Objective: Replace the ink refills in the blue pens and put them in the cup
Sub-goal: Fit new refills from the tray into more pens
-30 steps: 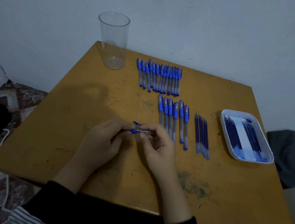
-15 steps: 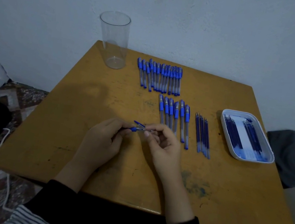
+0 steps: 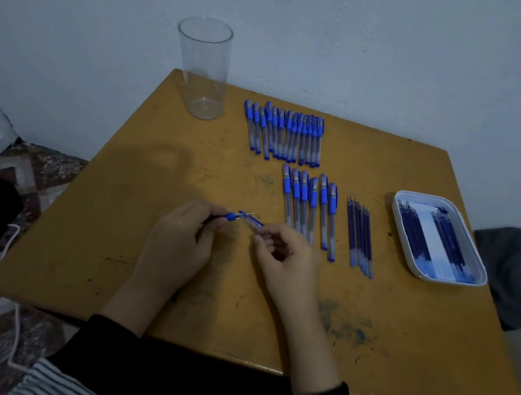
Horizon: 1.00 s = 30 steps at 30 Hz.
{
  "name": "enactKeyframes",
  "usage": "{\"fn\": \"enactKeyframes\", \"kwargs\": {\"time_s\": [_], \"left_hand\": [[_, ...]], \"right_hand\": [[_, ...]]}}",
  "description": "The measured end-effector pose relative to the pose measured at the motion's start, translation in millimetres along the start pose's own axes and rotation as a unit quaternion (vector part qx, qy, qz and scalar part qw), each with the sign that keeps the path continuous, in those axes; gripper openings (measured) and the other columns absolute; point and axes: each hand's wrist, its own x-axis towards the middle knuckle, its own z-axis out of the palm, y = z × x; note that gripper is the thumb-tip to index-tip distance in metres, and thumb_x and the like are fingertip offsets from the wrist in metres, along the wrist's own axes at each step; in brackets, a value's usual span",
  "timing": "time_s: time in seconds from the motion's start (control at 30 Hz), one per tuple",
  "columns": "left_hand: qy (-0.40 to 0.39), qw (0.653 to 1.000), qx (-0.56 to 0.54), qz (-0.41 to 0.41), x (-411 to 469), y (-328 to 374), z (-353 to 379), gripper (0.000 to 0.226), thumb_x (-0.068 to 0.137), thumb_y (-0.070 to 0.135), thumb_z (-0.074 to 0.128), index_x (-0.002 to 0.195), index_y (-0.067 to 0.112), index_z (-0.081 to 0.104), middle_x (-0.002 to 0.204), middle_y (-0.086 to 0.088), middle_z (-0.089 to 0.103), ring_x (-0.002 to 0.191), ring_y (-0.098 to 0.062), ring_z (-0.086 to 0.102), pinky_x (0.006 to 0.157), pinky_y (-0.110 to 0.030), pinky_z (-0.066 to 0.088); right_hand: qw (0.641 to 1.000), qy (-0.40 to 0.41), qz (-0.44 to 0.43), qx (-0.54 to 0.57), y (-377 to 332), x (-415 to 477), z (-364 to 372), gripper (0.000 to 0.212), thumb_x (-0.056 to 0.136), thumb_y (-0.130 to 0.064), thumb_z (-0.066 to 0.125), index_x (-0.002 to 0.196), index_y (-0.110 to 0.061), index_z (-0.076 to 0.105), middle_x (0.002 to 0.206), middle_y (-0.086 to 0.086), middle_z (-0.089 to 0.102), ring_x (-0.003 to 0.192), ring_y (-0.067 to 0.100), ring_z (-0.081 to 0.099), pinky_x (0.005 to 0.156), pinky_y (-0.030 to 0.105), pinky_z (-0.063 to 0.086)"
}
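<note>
The pen lies crosswise, tip pointing right, well nearer the person than the cup. The left hand pinches its blue grip; the right hand pinches a clear piece at the tip, perhaps the cap. The cup stands nearer the left hand.

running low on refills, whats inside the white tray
Inside the white tray lie two bunches of dark blue ink refills, with pale tray floor showing between them. Anything beneath the bunches is covered.
</note>
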Motion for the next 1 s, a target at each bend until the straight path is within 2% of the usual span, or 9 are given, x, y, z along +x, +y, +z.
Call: {"fn": "enactKeyframes", "kwargs": {"time_s": [0.13, 0.2, 0.37, 0.53, 0.67, 0.8, 1.0], "left_hand": [[-0.008, 1.000, -0.001, 0.004, -0.7, -1.5, 0.3, 0.013, 0.096, 0.010, 0.064, 0.106, 0.010, 0.072, 0.096, 0.004, 0.069, 0.086, -0.010, 0.064, 0.071, -0.027, 0.053], [-0.010, 1.000, -0.002, 0.006, -0.5, -0.8, 0.1, 0.012, 0.097, 0.009, 0.065, 0.106, 0.010, 0.072, 0.096, 0.005, 0.069, 0.086, -0.010, 0.064, 0.072, -0.025, 0.052], [-0.017, 1.000, -0.001, 0.001, 0.3, 1.8, -0.4, 0.012, 0.094, 0.006, 0.067, 0.104, 0.009, 0.073, 0.096, 0.005, 0.070, 0.086, -0.004, 0.060, 0.077, -0.008, 0.042], [-0.013, 1.000, -0.006, 0.008, -0.5, -1.3, 1.9, 0.014, 0.096, 0.012, 0.062, 0.104, 0.009, 0.073, 0.098, 0.004, 0.071, 0.088, -0.009, 0.063, 0.077, -0.017, 0.047], [-0.020, 1.000, -0.009, 0.007, -0.8, -1.5, 1.2, 0.014, 0.096, 0.013, 0.063, 0.105, 0.010, 0.073, 0.098, 0.004, 0.070, 0.089, -0.011, 0.065, 0.076, -0.023, 0.051], [-0.016, 1.000, -0.007, 0.005, -1.2, -1.0, 1.5, 0.014, 0.095, 0.011, 0.064, 0.105, 0.010, 0.073, 0.097, 0.004, 0.070, 0.088, -0.009, 0.063, 0.076, -0.019, 0.048], [-0.016, 1.000, -0.002, 0.000, -1.2, 0.2, 1.6, 0.017, 0.095, 0.017, 0.060, 0.105, 0.012, 0.074, 0.098, 0.005, 0.071, 0.088, -0.010, 0.064, 0.074, -0.024, 0.050]], "right_hand": [[0.998, -0.001, -0.032, -0.054, 0.8, 0.2, 1.0, 0.014, 0.087, -0.007, 0.071, 0.096, -0.016, 0.073, 0.084, -0.007, 0.064, 0.079, 0.008, 0.059, 0.073, 0.014, 0.050], [0.997, 0.000, -0.043, -0.070, 1.0, 0.6, 1.6, 0.014, 0.086, -0.006, 0.071, 0.096, -0.016, 0.074, 0.084, -0.008, 0.064, 0.079, 0.006, 0.059, 0.074, 0.017, 0.051], [0.996, 0.001, -0.052, -0.079, 1.9, 0.7, 3.2, 0.016, 0.086, -0.005, 0.071, 0.097, -0.016, 0.073, 0.087, -0.008, 0.065, 0.080, 0.005, 0.060, 0.074, 0.018, 0.053], [0.995, 0.002, -0.049, -0.082, 1.2, 0.5, 3.2, 0.017, 0.086, -0.006, 0.071, 0.099, -0.017, 0.073, 0.088, -0.007, 0.065, 0.081, 0.004, 0.060, 0.077, 0.020, 0.053], [0.996, 0.003, -0.052, -0.072, 2.4, 1.0, 3.4, 0.017, 0.086, -0.005, 0.070, 0.101, -0.013, 0.073, 0.087, -0.006, 0.065, 0.081, 0.007, 0.060, 0.076, 0.020, 0.053], [0.998, 0.003, -0.040, -0.057, 2.3, 0.7, 2.7, 0.018, 0.086, -0.005, 0.070, 0.102, -0.013, 0.073, 0.085, -0.006, 0.065, 0.079, 0.009, 0.061, 0.074, 0.018, 0.053], [0.999, -0.003, 0.020, 0.028, -0.3, 0.3, -1.2, 0.017, 0.087, -0.005, 0.070, 0.101, -0.013, 0.073, 0.088, -0.004, 0.068, 0.080, 0.011, 0.064, 0.074, 0.020, 0.055]]}}
